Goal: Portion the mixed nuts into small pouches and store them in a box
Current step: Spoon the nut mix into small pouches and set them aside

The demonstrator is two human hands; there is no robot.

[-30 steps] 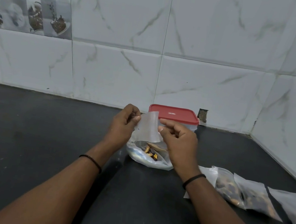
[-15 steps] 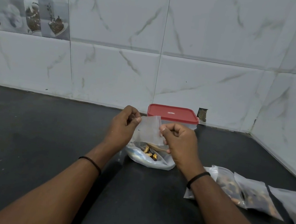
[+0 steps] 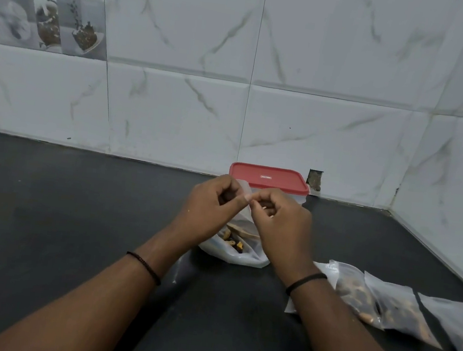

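Note:
My left hand (image 3: 210, 208) and my right hand (image 3: 280, 223) meet above the counter, both pinching the top edge of a small translucent pouch (image 3: 243, 221). Most of the pouch is hidden behind my fingers. Under my hands lies a clear plastic bag of mixed nuts (image 3: 234, 248) with a few nuts showing. Behind them stands a box with a red lid (image 3: 268, 177), closed, against the wall. Three filled pouches (image 3: 378, 303) lie in a row on the counter right of my right forearm.
The black counter (image 3: 57, 211) runs left and toward me. White marble-look tiles form the back wall and a side wall (image 3: 460, 176) at the right corner. A small hole in the wall (image 3: 314, 179) sits right of the box.
My hands have come together, fingertips now almost touching at the pouch's top. The pouch, spread open between them before, is now mostly covered by my fingers.

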